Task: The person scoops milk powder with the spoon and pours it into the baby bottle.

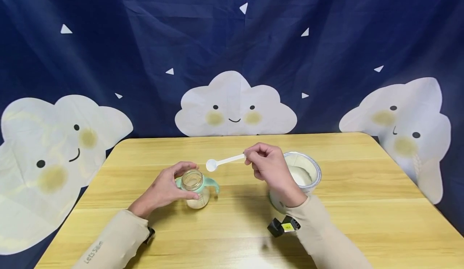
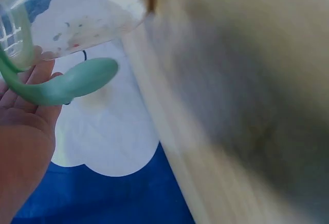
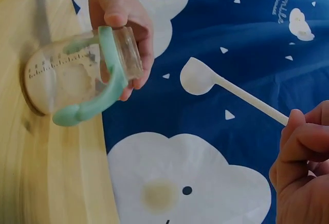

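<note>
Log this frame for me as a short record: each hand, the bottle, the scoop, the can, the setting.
Left hand: grips the bottle near its neck
Right hand: pinches the scoop by its handle end
Bottle: upright on the table, uncapped, green handles
Scoop: in the air, bowl toward the bottle; fill unclear
Can: open, white powder inside
Setting: wooden table, blue cloud-print backdrop

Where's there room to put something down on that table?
The wooden table is bare right of the powder can, between the sleeves in front, and behind the left hand, toward the curtain. It's crowded in the middle, where the right hand holds a scoop between the can and the baby bottle.
</note>
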### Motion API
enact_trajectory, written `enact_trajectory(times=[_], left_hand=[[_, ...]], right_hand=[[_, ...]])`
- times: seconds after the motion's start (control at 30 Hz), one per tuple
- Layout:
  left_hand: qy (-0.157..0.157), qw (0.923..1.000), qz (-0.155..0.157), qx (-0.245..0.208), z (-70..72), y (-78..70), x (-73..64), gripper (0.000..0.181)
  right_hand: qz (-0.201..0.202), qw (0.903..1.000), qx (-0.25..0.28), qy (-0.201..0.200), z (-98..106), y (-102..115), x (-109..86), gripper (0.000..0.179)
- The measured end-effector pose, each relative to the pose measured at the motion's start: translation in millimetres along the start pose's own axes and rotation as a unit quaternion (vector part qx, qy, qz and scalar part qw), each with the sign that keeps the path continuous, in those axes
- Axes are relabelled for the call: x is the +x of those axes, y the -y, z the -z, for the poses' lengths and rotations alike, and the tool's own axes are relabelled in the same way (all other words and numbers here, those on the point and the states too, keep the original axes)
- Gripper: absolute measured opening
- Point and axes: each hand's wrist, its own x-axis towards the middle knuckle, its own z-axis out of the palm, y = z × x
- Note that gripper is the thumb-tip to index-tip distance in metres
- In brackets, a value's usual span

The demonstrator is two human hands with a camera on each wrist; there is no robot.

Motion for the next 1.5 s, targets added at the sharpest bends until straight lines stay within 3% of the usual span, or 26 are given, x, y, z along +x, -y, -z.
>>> enact_trajectory(times=[0.5, 1.1, 1.5], left_hand=[[0.019, 0.9993, -0.03, 0.009, 5.4, -23.1, 7.3, 0.089], [0.035, 0.9966, -0.073, -0.009, -3.2, -43.0, 23.3, 0.086], [0.025, 0.9982, -0.051, -0.018, -12.0, -57.6, 29.8, 0.087]], right_hand=[[0.008, 0.9996, 0.005, -0.027, 23.0, 14.1, -7.2, 0.013], [0.018, 0.9984, -0.007, -0.053, 52.6, 27.2, -12.8, 0.019], [0.019, 0.9968, 0.006, -0.077, 79.0, 31.2, -17.7, 0.027]])
